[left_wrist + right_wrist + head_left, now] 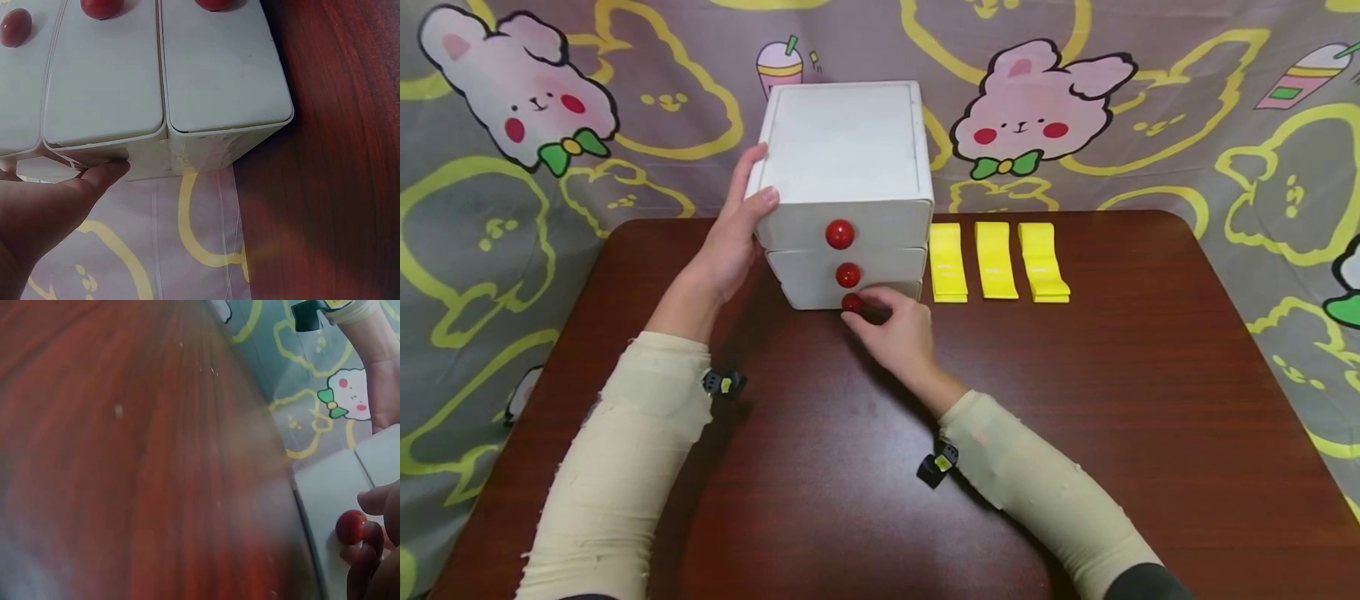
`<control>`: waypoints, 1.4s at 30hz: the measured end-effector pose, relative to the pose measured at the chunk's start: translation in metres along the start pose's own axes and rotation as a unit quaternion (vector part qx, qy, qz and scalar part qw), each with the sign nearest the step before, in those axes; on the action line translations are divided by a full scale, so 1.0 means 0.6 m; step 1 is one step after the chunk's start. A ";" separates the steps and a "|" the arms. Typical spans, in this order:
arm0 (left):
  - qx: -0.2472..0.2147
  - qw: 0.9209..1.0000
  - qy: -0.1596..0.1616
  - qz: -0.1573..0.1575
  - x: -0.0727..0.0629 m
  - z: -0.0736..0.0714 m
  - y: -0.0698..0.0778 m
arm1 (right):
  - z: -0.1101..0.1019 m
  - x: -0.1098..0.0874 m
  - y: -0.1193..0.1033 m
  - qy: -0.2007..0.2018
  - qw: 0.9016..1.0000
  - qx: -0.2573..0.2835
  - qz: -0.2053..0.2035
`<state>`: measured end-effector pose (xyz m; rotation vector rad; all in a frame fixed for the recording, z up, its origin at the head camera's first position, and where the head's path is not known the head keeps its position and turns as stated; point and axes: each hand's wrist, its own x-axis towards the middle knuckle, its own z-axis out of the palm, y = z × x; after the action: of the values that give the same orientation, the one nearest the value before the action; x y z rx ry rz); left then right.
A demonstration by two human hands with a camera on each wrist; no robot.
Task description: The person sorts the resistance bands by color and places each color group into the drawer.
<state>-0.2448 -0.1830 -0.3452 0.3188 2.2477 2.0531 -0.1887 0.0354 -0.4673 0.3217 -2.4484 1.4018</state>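
Observation:
A white cabinet [842, 146] with stacked drawers stands at the back of the table, its front facing me. Each drawer front carries a round red knob, and all the drawers sit closed. My left hand [730, 237] presses the cabinet's left side, fingers extended and thumb lying at the upper front corner; in the left wrist view the thumb [103, 178] lies along the side wall. Low on the front, my right hand [898, 329] pinches the bottom red knob [351, 527] with thumb and forefinger. Its other fingers are partly hidden.
Three folded yellow strips [950, 262] lie in a row just right of the cabinet. Behind the dark wooden table [1075, 450] hangs a patterned cloth [865, 42] with cartoon rabbits, close to the cabinet's back.

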 end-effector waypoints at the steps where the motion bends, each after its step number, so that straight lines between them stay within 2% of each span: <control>1: -0.001 1.000 0.000 0.000 0.000 0.000 0.000 | 0.002 0.000 0.001 -0.001 1.000 0.000 0.005; 6: -0.001 1.000 -0.002 0.004 0.002 0.001 0.001 | 0.012 -0.001 0.002 0.004 0.999 0.015 0.029; 14: -0.002 1.000 0.000 0.009 0.002 0.000 0.001 | 0.026 0.001 0.001 0.039 0.998 0.021 0.046; 23: 0.007 1.000 0.002 0.003 0.001 -0.003 -0.001 | 0.032 0.002 0.002 0.065 0.996 0.034 0.046; 38: 0.017 1.000 0.006 -0.007 0.000 -0.002 -0.001 | 0.032 0.000 0.001 0.075 0.995 0.041 0.046; 42: 0.004 1.000 0.011 -0.002 0.001 -0.002 -0.002 | 0.033 -0.003 0.002 0.074 0.995 0.046 0.047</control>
<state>-0.2457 -0.1842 -0.3459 0.2922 2.2689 2.0558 -0.1904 0.0186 -0.4782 0.1178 -2.3108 1.5238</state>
